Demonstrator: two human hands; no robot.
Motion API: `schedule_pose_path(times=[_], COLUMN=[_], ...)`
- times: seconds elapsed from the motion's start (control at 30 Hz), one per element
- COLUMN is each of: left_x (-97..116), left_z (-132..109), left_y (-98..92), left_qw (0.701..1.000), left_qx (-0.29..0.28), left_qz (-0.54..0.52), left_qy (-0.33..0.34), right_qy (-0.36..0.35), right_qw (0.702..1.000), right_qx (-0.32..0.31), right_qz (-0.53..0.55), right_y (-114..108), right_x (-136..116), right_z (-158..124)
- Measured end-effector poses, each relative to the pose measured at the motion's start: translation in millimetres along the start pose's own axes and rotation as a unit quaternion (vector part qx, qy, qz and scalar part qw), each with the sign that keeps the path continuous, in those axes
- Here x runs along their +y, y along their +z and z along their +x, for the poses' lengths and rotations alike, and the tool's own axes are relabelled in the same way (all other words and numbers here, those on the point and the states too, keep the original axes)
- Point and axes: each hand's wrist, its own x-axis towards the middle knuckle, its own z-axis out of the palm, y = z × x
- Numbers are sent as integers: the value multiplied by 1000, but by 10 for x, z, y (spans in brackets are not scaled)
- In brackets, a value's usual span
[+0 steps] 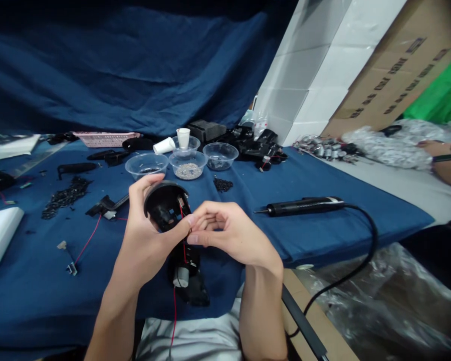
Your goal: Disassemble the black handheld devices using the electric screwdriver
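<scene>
Left fingers: your left hand [145,228] is wrapped firmly round the shell, thumb across its open side.
Right fingers: your right hand [233,238] is half curled just beside it; can't tell if it's pinching anything.
Shell: black plastic dome shell [166,203], held up over the table, with a red wire [183,245] running down from it.
Handling: looks light and stiff, so grip the rim and don't tug the wire.
Around: soldering iron [300,206] off to the right on the blue cloth [323,235].

The housing [164,204] looks like matt black plastic, the table cover [323,235] blue cloth.
</scene>
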Motion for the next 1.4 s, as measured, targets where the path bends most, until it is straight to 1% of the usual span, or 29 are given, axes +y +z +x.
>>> schedule_pose_path(times=[0.07, 0.17, 0.23, 0.3, 0.37, 0.43, 0.53, 0.57, 0.63, 0.77, 0.87, 0.93, 1.0, 1.1, 1.23, 1.33, 1.4], left_x=[-10, -12, -8, -2, 9, 33, 82, 95, 107, 77, 45, 30, 23, 31, 78, 116, 129], left_z=[-7, -6, 0, 2, -5, -22, -49, -51, -43, 7, 34, 38, 38, 45, 62, 56, 44], left_y=[-14, -35, -47, -61, -79, -98, -115, -115, -107, -84, -81, -79, -67, -27, 20, 30, 30], left_qw=[1000, 999, 996, 993, 991, 988, 983, 984, 988, 995, 993, 988, 985, 985, 979, 970, 965], left_qx=[-16, -50, -86, -117, -135, -150, -168, -168, -149, -97, -103, -121, -122, -85, -46, -41, -44], left_qz=[-12, -21, -19, -12, 2, 22, 42, 42, 28, -31, -61, -86, -110, -133, -174, -207, -222], left_qy=[-6, 0, 3, 3, 15, 35, 53, 51, 35, 3, -24, -44, -56, -64, -96, -124, -129], right_qy=[1, -14, -25, -39, -53, -78, -119, -123, -114, -106, -119, -153, -207, -268, -294, -329, -350], right_qw=[1000, 998, 996, 994, 991, 982, 957, 951, 953, 968, 979, 978, 965, 939, 908, 879, 861], right_qx=[-6, 16, 28, 21, 7, -1, -18, -26, -34, -4, 17, 38, 69, 111, 164, 199, 219], right_qz=[-12, -62, -84, -99, -121, -171, -265, -282, -279, -226, -166, -139, -144, -187, -251, -283, -297], right_y=[-30, -63, -84, -106, -129, -151, -180, -190, -210, -235, -205, -158, -101, -22, 51, 100, 136], right_x=[-19, -32, -27, -19, -16, -24, -61, -74, -92, -81, -64, -59, -48, 1, 81, 105, 110], right_z=[-19, -43, -52, -57, -64, -78, -115, -130, -155, -167, -142, -114, -80, -30, 22, 53, 69])
